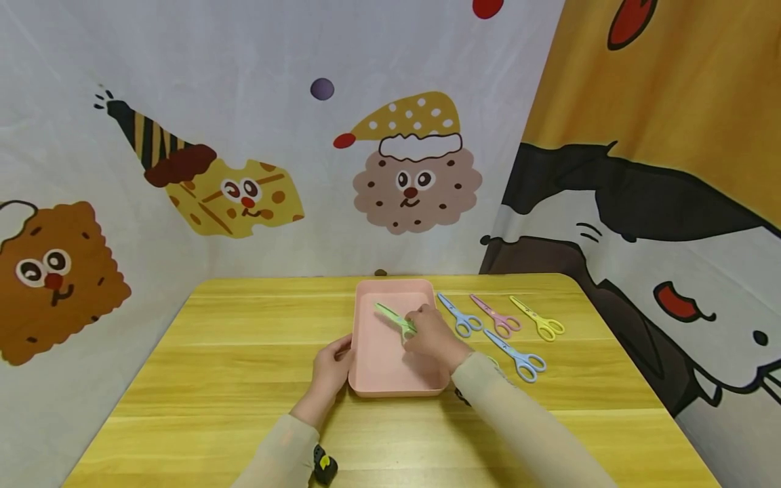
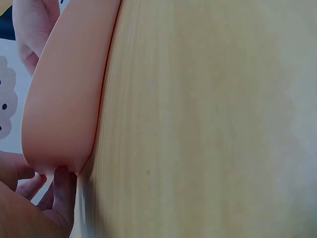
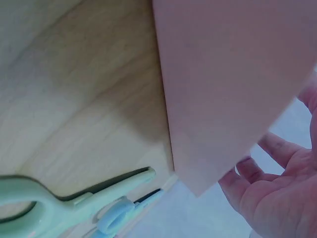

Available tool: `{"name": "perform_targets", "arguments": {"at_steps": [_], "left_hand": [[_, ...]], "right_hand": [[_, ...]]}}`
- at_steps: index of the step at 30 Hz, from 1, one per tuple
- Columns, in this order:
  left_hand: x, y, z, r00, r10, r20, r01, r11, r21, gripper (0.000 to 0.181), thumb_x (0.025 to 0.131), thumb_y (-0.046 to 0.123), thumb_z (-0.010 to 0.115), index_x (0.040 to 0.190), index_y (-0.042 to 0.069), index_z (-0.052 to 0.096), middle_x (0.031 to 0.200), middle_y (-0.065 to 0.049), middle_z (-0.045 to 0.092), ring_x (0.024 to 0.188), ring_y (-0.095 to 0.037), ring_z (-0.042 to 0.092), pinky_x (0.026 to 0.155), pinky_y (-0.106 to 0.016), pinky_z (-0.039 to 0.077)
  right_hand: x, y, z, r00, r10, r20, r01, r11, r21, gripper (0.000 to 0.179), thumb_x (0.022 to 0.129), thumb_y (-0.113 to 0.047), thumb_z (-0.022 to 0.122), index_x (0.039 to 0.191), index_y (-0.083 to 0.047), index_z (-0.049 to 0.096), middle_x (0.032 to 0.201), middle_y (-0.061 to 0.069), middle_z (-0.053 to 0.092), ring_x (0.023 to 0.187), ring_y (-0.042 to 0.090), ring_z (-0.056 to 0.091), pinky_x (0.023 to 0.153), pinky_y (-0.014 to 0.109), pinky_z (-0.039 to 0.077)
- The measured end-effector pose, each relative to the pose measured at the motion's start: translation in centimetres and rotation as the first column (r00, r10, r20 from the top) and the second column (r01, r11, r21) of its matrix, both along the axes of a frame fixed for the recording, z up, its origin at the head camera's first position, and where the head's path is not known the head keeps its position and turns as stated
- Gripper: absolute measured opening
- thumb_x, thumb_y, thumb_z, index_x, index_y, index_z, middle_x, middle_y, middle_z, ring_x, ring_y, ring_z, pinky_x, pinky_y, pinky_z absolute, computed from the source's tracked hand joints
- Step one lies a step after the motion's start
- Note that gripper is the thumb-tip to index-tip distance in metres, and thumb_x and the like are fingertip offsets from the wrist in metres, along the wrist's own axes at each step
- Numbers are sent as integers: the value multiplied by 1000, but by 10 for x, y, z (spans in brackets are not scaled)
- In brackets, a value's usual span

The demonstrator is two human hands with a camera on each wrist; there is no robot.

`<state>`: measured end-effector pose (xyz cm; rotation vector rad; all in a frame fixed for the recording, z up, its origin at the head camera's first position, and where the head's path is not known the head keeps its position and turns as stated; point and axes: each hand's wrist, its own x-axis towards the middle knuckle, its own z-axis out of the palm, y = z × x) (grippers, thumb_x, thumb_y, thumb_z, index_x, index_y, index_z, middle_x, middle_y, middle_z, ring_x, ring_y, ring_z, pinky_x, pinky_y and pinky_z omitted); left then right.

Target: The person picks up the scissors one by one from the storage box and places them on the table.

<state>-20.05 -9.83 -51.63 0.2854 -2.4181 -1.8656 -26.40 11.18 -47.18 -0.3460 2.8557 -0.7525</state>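
A pink tray point(image 1: 399, 386) lies on the table in front of me. My left hand point(image 1: 330, 369) is at its left wall, with the fingertips touching the outside in the left wrist view. My right hand point(image 1: 434, 335) reaches over the right rim and pinches light green scissors point(image 1: 392, 314) by the handles. Their blades point to the far left over the tray floor. The grip itself is partly hidden by the fingers. In the right wrist view, the hand point(image 3: 282, 193) shows beyond the tray wall point(image 3: 218, 89), and the held scissors are out of sight.
Right of the tray lie blue scissors point(image 1: 459, 316), pink scissors point(image 1: 495, 317), yellow scissors point(image 1: 538, 319) and another blue pair point(image 1: 517, 356). More green scissors point(image 3: 64, 208) lie near the tray, mostly hidden by my right arm in the head view. A patterned curtain point(image 1: 256, 68) hangs behind the table.
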Motion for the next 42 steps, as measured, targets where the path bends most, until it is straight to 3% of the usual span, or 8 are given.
{"name": "perform_targets", "arguments": {"at_steps": [11,16,24,33,42], "left_hand": [[1,0,1,1000,1,-7,-1,1000,2,33,91,7,60,123,1,62,116,-19,65,104,-30,64,84,-33,56],[1,1,1,1000,-2,-7,2,1000,-1,33,91,6,60,123,1,62,116,-19,65,104,-30,64,84,-33,56],[1,1,0,1000,-7,-11,7,1000,-9,33,91,4,60,123,-1,61,117,-22,64,104,-31,64,83,-32,57],[0,0,1,1000,-13,2,13,1000,-3,34,91,5,59,124,0,61,119,-20,64,106,-31,63,85,-33,56],[-1,0,-1,1000,-12,-7,12,1000,-10,33,91,3,59,124,0,61,117,-20,64,104,-30,64,84,-33,57]], "right_hand": [[-1,12,4,999,-7,-53,9,1000,29,47,76,-19,74,121,-10,62,114,7,51,98,22,48,80,35,47],[1,17,10,996,-1,-92,4,999,32,48,76,-18,75,121,-8,62,115,9,53,102,26,51,86,42,48],[1,27,15,995,-32,-95,33,999,4,51,76,-20,76,123,-9,61,121,9,54,110,30,50,87,42,50],[1,37,18,991,-24,-132,29,999,38,53,76,-22,76,125,-8,60,126,15,52,112,33,49,89,44,49],[3,43,24,996,-42,-77,43,999,15,56,80,-24,71,131,-9,56,133,16,47,119,37,44,87,46,49]]}}
